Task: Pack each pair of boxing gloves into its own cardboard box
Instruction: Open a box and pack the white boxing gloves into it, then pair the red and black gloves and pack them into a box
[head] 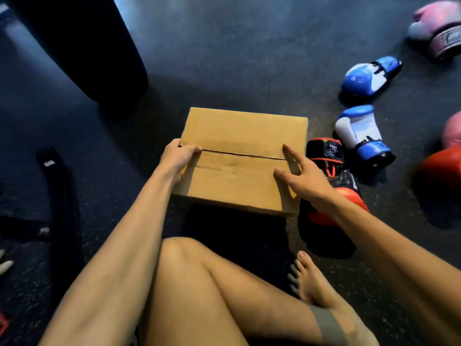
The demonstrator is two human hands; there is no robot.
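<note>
The left hand [177,156] grips the left edge of the cardboard box [239,136], thumb laid on top just at the seam between the flaps and fingers wrapped down the side. The right hand [300,172] is spread wide over the right end of the box top, fingers straight and fanned, forefinger pointing toward the seam; whether the palm presses the cardboard or only hovers just above it cannot be told. The box sits on the dark speckled floor [237,58] at the centre of the frame, its two top flaps folded shut and meeting in a line across the middle. Just right of the box, partly under the right wrist, lie the black and red gloves [324,154], touching each other. Beyond them, toward the right, one blue and white glove [359,136] lies close by, and a second blue and white glove [366,76] lies above it in the frame. A pink glove [436,26] is in the upper right corner, and a red glove [441,171] blurs at the right edge. A dark punching bag [87,46] fills the upper left. The person's bare knee [179,258] and bare foot [308,278] occupy the bottom centre.
</note>
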